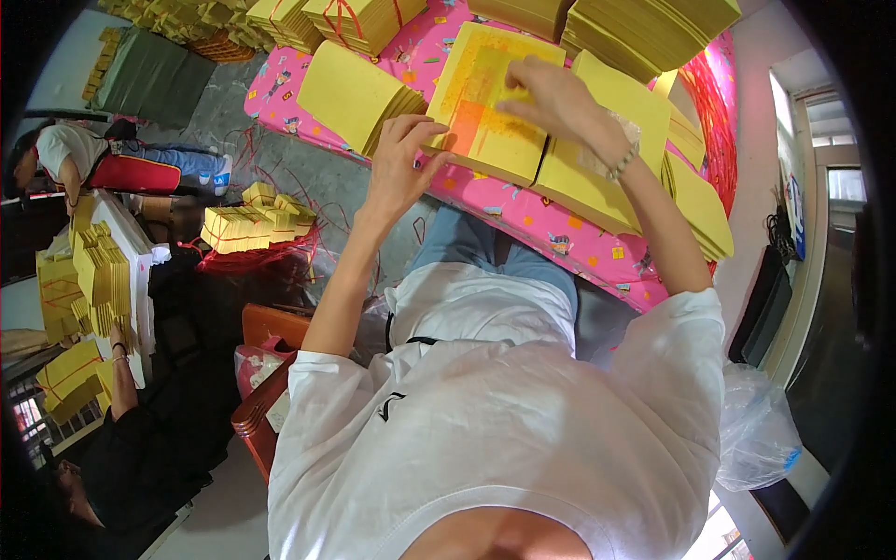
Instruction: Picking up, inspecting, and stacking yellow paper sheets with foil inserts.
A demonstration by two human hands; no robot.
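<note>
Orange-marked stack [478, 98] on the pink desk [560, 229], between yellow stacks [350, 89]; left hand [406, 157], thumb and fingers apart, at its near left corner; right hand [557, 101] over its top, fingers bent, whether they pinch anything I cannot tell

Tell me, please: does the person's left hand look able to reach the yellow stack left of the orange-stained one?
Probably yes: the left hand is right beside that yellow stack, and nothing visible stands between them.
</note>
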